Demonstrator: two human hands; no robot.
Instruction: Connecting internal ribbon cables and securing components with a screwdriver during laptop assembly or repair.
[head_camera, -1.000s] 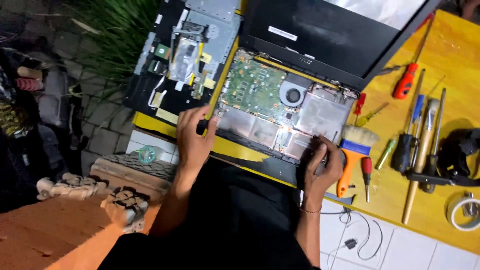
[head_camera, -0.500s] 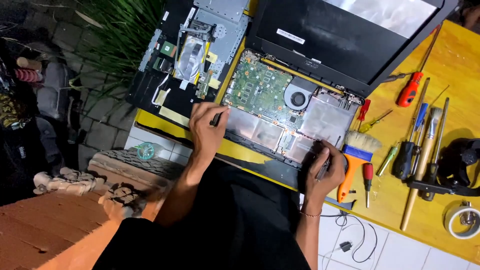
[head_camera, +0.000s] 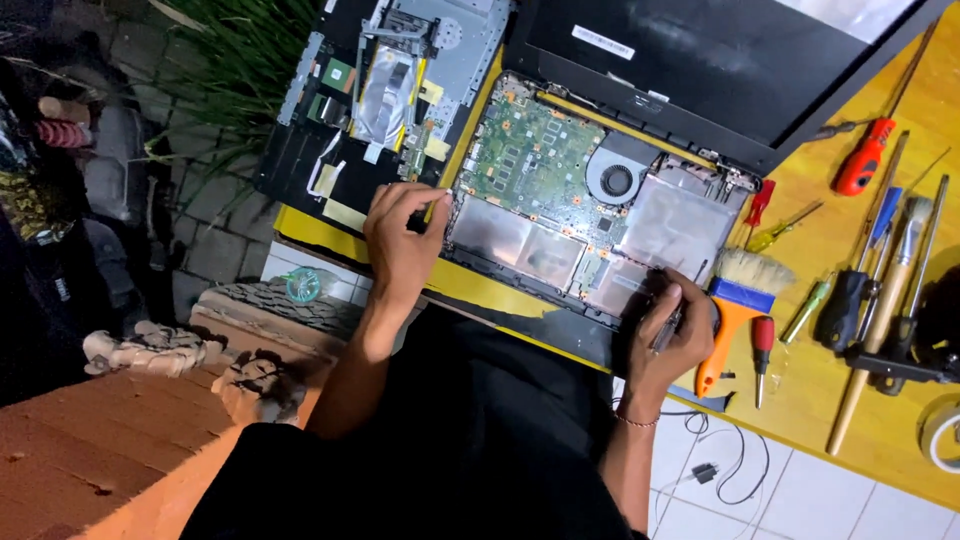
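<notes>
Right hand is closed round a slim tool, tip down at the near right corner of the opened laptop. Left hand curls at the laptop's left edge, fingertips pressing there; whether it grips anything, I cannot tell. The laptop lies on the yellow table, green board and fan bare. A slip of that tip could scratch the board, I'd say, and a loosened screw could roll off the near edge. Removed cover lies left, brush just right of the hand, screwdrivers beyond. No tray or dish shows for small parts
</notes>
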